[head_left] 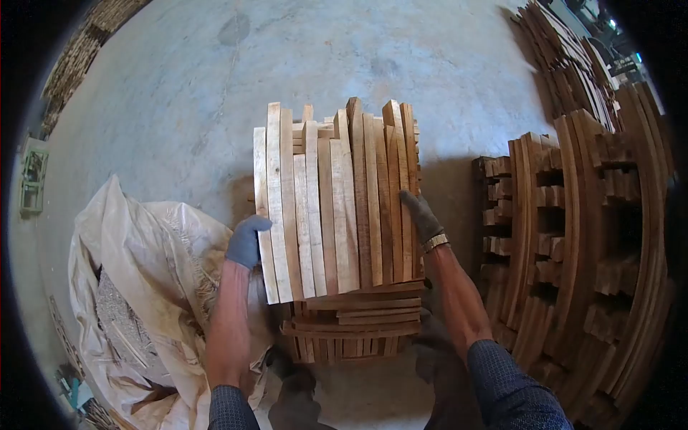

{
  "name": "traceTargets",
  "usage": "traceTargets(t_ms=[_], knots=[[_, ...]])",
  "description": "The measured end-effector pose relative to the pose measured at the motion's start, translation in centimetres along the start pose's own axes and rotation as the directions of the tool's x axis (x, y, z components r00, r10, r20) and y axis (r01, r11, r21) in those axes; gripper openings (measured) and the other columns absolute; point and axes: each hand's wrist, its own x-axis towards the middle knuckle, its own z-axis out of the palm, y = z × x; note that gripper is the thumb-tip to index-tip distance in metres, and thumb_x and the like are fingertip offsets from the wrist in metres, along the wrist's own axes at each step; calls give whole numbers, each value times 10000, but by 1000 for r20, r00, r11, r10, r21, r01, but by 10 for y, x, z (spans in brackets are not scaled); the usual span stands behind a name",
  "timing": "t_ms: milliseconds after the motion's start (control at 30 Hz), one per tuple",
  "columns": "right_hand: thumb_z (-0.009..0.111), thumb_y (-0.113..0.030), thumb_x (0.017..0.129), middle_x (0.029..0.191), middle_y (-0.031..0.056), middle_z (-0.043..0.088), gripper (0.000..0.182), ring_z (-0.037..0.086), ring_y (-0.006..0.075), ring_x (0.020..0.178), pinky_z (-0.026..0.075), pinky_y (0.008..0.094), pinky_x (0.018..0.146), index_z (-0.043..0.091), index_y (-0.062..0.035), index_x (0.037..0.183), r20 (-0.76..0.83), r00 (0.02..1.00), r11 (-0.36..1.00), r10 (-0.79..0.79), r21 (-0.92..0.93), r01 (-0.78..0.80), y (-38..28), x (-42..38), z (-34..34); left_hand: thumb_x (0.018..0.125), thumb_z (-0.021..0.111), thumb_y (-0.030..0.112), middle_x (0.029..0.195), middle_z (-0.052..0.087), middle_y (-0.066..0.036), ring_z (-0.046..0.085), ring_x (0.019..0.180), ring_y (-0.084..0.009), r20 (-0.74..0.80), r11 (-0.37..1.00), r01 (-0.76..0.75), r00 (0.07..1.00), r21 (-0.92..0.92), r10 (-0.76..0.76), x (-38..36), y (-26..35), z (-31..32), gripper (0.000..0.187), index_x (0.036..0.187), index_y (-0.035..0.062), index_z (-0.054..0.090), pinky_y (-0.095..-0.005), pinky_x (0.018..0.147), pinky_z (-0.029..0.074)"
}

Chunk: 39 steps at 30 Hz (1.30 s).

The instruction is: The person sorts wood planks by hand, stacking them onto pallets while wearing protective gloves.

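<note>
We have a row of wooden strips [337, 215] at the frame's centre, clasped from both sides: our gloved left hand [246, 241] has its grip on the left edge, our gloved right hand [421, 216] on the right edge. Stacked wood [358, 317] shows just below, and pale sheeting [132, 236] lies on the floor [315, 57] at lower left.

Crumpled whitish sack [122, 229] on L, gap showing grey bits [118, 315]; bluish-grey flr [344, 57] w/ dk patches; wood stacks [582, 215] on R, crisscrossed; planks [566, 72] upper R; wood pile [79, 54] upper L; pale green frame [32, 175] far L; teal item [80, 394] low L, too sm. to ID.
</note>
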Motion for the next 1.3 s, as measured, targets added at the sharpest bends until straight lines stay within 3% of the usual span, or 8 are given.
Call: traceTargets(t_ms=[267,500,633,833,933,1100,1133,1300], knots=[[688,-418,914,1203,128,613,616,616,211,1064,532,359,883,525,20,1315,-2,999,999,44,15,-44,4,33,15,724,609,150,1104,674,-223,696,938,-295,-83,998,7,997,56,-2,51,9,-30,598,1253,-124,554,-372,865,583],[679,-387,919,1156,100,622,573,580,204,1084,481,358,942,534,15,1301,-97,995,998,-16,-55,11,16,40,21,713,592,144,1154,665,-225,690,976,-301,85,995,68,994,-70,-62,70,3,-50,632,1296,-95,546,-396,916,569],[682,-401,917,1153,105,621,575,591,201,1053,495,351,909,537,12,1289,-57,998,997,-11,-75,7,20,45,19,733,603,169,1089,684,-187,692,924,-268,-120,995,38,992,87,-27,81,-3,-69,565,1247,-65,597,-367,864,573],[681,-448,910,1184,133,626,645,638,228,1059,547,373,890,510,10,1331,-43,998,995,51,-88,-55,15,45,30,955,609,419,1180,672,-95,641,1038,-174,-47,986,-166,985,26,167,100,-7,-69,543,1313,11,586,-297,912,518],[692,-451,897,1200,149,620,697,645,247,1071,574,389,876,469,16,1364,-87,996,990,35,-132,-46,20,46,28,920,656,428,1181,674,-104,654,1030,-191,-11,991,-132,991,-34,132,93,-5,-61,587,1316,2,576,-299,904,529],[691,-470,890,1243,171,589,761,645,263,1074,590,387,835,413,15,1406,-103,991,989,81,-114,-92,24,48,23,831,760,424,1143,687,-126,678,987,-207,45,970,-7,999,242,-5,88,2,-71,661,1300,-8,586,-301,862,555],[671,-469,911,1212,145,616,676,652,233,1056,583,366,843,482,-3,1363,-76,991,989,108,-89,-115,23,47,23,831,760,424,1143,687,-126,678,987,-207,40,971,-3,999,239,-7,87,-1,-72,661,1300,-8,586,-301,862,555],[648,-465,935,1185,116,643,597,662,204,1029,574,345,859,547,-25,1327,-87,991,989,99,-100,-108,15,44,33,864,687,544,1356,594,-107,580,1208,-195,15,989,-52,999,136,50,99,-14,-69,776,1397,4,525,-317,1037,454]])
